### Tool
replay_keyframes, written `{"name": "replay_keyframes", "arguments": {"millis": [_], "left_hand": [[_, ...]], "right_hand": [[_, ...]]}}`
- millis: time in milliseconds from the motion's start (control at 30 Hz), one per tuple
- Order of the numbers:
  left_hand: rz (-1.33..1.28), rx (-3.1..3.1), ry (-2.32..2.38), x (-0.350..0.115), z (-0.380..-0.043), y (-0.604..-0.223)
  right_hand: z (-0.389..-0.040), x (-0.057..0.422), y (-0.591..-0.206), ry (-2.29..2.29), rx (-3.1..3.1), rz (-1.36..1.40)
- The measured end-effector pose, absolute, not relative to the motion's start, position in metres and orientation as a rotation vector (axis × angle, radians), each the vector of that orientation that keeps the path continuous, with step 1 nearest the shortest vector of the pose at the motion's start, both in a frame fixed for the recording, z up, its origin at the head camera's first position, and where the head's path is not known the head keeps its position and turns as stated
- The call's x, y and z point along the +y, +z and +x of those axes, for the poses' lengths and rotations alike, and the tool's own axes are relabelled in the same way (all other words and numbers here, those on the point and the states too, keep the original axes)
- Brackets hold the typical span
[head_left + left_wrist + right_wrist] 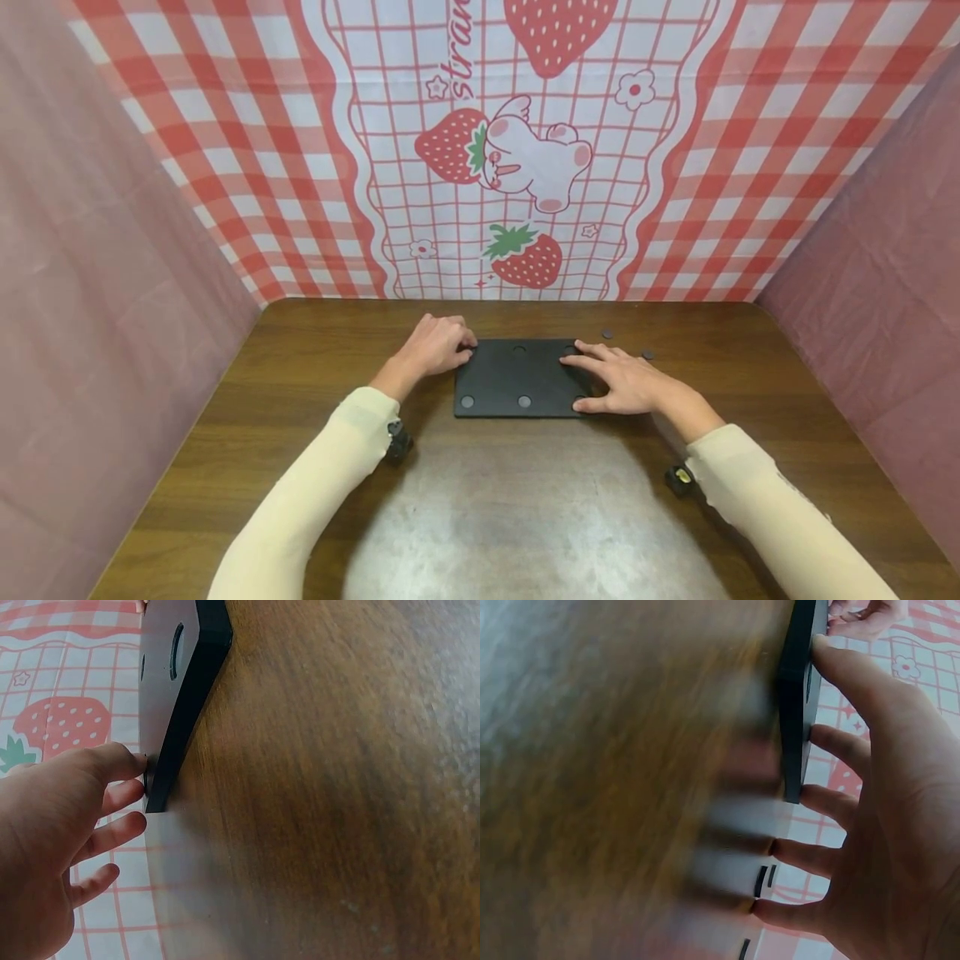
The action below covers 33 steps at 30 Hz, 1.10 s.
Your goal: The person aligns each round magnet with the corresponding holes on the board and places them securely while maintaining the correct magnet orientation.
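Note:
A flat black rectangular board (525, 375) with round recesses near its long edges lies on the table. Light grey discs show in the near-left recess (468, 402) and the near-middle recess (524, 402). At the far-left corner my left hand (438, 346) touches the board with its fingertips, hiding the recess there; in the left wrist view its other fingers hang loosely beside the corner. My right hand (626, 379) spreads over the right end, thumb at the near-right recess and fingertips by the far-right one. Two of its fingers reach past the board onto the table (735, 802).
Small dark discs lie behind the right hand, one farther back (607, 334) and one near the knuckles (647, 355). A strawberry-print cloth (525, 167) hangs at the table's back edge, and pink curtains (870, 217) flank both sides.

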<state>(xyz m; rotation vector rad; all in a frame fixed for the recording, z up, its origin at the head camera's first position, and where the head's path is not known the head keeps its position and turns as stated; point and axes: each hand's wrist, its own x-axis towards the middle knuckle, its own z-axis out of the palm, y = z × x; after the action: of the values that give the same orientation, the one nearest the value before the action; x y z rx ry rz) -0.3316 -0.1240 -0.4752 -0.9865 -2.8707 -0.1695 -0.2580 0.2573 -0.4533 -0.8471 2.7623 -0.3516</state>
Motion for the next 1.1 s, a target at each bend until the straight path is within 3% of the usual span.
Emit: {"name": "replay_keyframes", "arguments": {"millis": [233,1100], "left_hand": [[-0.935,-2.918,-0.086,-0.114,-0.309,-0.447],[-0.923,-2.859,-0.206,-0.120,-0.310,-0.453]], "right_hand": [[-0.257,0.257,-0.453,-0.391,2.755,-0.853],[-0.264,0.253,-0.432,-0.369,2.779,-0.782]]}}
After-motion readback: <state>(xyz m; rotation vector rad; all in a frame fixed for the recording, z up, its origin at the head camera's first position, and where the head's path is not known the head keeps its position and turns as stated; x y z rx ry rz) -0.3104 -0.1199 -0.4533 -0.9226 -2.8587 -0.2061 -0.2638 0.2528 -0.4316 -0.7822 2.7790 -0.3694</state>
